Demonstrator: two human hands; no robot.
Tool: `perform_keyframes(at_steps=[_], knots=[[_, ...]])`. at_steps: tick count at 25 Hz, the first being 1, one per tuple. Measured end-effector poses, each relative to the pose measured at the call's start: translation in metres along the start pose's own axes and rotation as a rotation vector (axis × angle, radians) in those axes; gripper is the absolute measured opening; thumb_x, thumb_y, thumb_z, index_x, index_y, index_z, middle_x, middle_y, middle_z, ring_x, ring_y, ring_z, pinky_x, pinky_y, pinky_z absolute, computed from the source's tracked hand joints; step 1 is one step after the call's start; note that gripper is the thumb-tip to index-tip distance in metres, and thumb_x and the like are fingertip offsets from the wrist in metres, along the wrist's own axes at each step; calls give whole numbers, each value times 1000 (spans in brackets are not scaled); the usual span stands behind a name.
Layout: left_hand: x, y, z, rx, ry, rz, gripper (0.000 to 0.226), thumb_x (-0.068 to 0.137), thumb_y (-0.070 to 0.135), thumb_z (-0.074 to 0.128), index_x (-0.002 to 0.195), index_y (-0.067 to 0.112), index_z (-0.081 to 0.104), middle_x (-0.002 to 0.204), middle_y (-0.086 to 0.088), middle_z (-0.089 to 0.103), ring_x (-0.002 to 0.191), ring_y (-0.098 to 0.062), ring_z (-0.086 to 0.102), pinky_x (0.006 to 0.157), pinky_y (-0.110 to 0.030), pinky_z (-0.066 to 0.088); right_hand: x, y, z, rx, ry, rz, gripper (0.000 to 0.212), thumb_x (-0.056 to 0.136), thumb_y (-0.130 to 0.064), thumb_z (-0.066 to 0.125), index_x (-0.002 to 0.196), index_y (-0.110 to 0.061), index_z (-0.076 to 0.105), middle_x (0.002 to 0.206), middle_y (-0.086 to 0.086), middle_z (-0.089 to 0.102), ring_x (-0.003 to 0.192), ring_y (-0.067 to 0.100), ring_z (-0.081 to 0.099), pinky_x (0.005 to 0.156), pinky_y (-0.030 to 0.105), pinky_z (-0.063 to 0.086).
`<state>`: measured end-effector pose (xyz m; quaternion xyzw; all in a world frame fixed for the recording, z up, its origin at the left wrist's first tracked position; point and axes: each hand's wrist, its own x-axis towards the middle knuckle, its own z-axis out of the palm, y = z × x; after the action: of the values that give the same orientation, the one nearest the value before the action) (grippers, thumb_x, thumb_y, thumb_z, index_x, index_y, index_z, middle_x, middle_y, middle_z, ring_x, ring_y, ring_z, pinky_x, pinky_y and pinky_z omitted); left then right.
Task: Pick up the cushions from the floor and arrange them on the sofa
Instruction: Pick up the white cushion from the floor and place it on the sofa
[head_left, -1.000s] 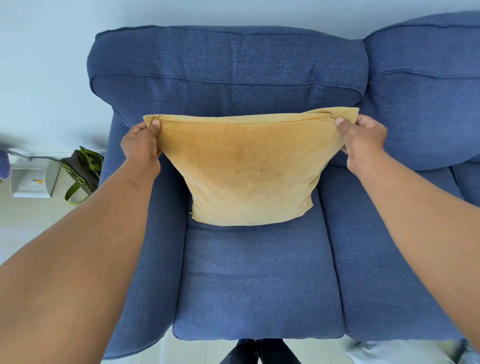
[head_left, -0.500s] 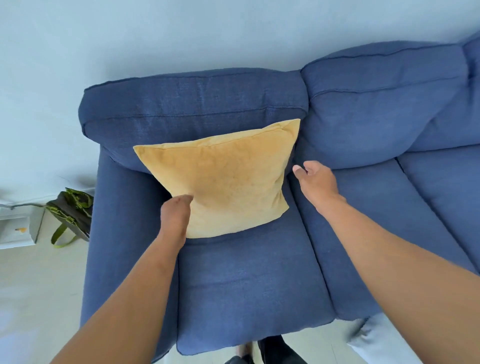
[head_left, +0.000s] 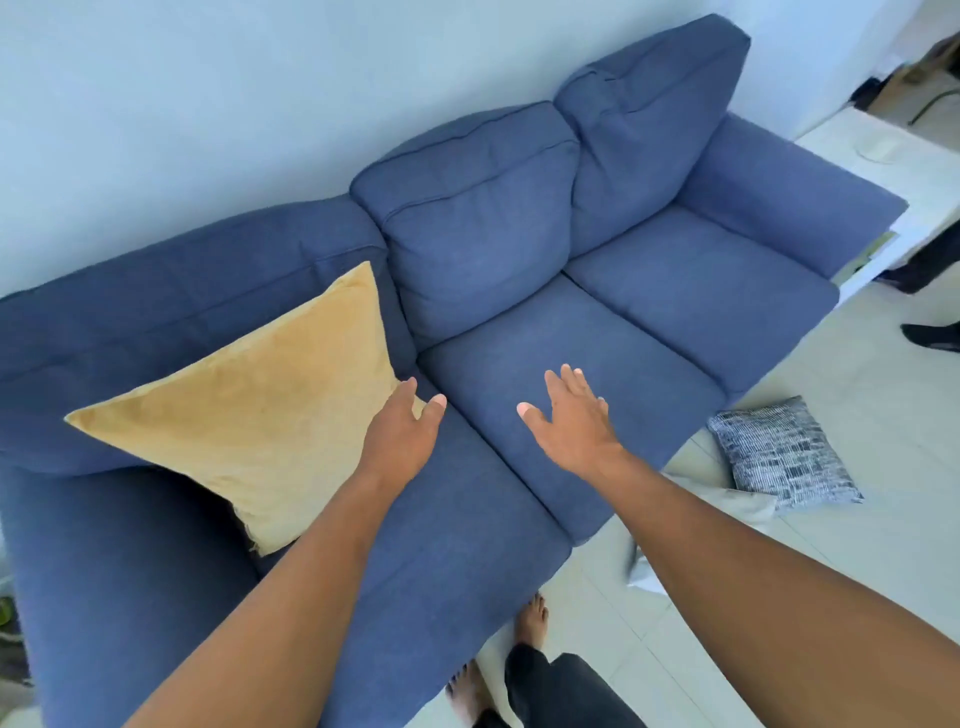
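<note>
Yellow cushion (head_left: 270, 410): on the left seat of the blue sofa (head_left: 613, 358), leaning against the left back pillow, one corner pointing up toward the gap between back pillows. Lower corner shows a frayed edge near the seat front.

Left hand (head_left: 400, 436): empty, fingers loosely spread, fingertips over the cushion's right corner; whether they touch the fabric, cannot tell.

Right hand (head_left: 569, 421): empty, palm down, fingers splayed wide, above the middle seat; not holding anything.

Patterned cushion (head_left: 784, 454): grey-and-white woven print, lying flat on the pale tiled floor (head_left: 857, 561) just beside the sofa's front edge, at the right. A pale, light-coloured item (head_left: 737, 506) lies partly under it and behind the right forearm; blurred, identity unclear.

Middle and right seats bare. Person's bare feet (head_left: 530, 621) and dark trouser leg visible at the sofa's front edge, bottom centre.
</note>
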<state>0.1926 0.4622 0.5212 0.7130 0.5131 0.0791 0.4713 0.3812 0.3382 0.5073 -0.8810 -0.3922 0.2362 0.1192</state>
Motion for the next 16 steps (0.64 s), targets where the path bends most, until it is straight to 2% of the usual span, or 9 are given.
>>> perform_keyframes(at_steps=[2,4,5,7,11,16], knots=[[-8,26,32,92,-76,110,50,108,42,48,152,18,44,151,14,50,147,-20,41,116,-32,32,-21,40,-11,16,29,63,74,109,-52,41,166,-8,22,178,12,6,166,27,-1,130,58,13],[-15,52,68,192,-146,207,65,108,43,48,164,14,30,172,2,28,161,-18,21,126,-36,24,-40,82,-23,41,78,133,76,109,-54,41,167,-8,20,179,12,4,166,27,-1,130,59,13],[-16,63,84,255,-160,235,72,108,44,47,167,12,22,177,-3,15,164,-18,11,128,-38,19,-47,99,-28,45,93,166,77,109,-54,41,167,-8,19,179,12,4,166,27,-1,129,59,14],[-19,86,122,367,-222,295,76,108,45,46,168,10,15,178,-6,6,165,-19,3,129,-41,15,-63,142,-35,87,111,249,78,109,-54,42,167,-8,18,179,12,5,166,27,0,130,57,15],[-37,124,209,490,-347,360,78,108,45,45,168,9,12,178,-8,7,165,-21,1,130,-44,12,-93,227,-41,179,148,381,78,106,-54,47,166,-9,24,177,13,14,165,28,10,128,58,20],[-64,163,324,594,-492,389,78,109,44,47,167,7,11,177,-10,8,165,-24,1,129,-45,13,-133,330,-55,206,123,509,75,108,-52,43,166,-9,21,177,13,10,165,28,6,128,57,15]])
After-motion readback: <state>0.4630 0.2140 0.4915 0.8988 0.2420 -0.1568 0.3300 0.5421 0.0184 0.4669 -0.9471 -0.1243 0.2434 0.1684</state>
